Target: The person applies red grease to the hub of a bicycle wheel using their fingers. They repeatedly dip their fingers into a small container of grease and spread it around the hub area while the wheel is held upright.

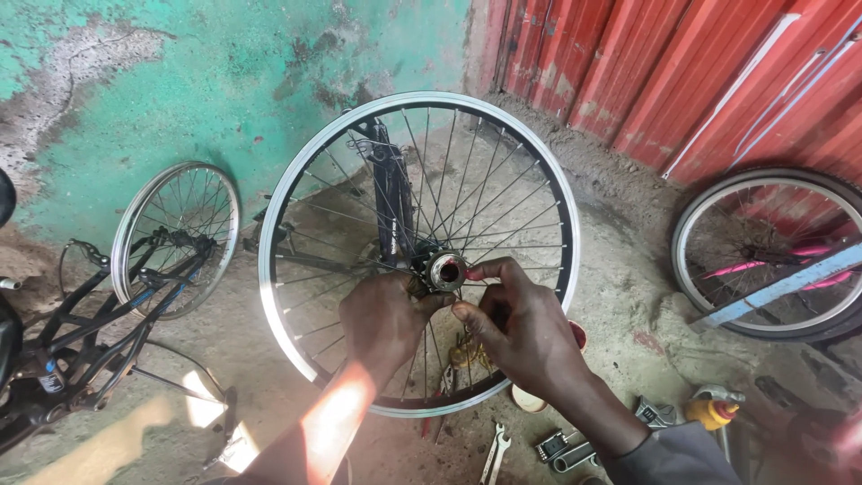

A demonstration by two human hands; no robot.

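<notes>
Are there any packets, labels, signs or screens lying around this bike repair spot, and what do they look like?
No packets, signs or screens show.
Label: a small pale sticker on the black bike frame at the left edge, too small to tell more.
Nothing labelled near the hands: the left hand and right hand are at the hub of the bare silver wheel.

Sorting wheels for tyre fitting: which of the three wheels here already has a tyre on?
The wheel at far right, by the red wall: it wears a black tyre. The held middle wheel and left wheel show bare rims.
</notes>
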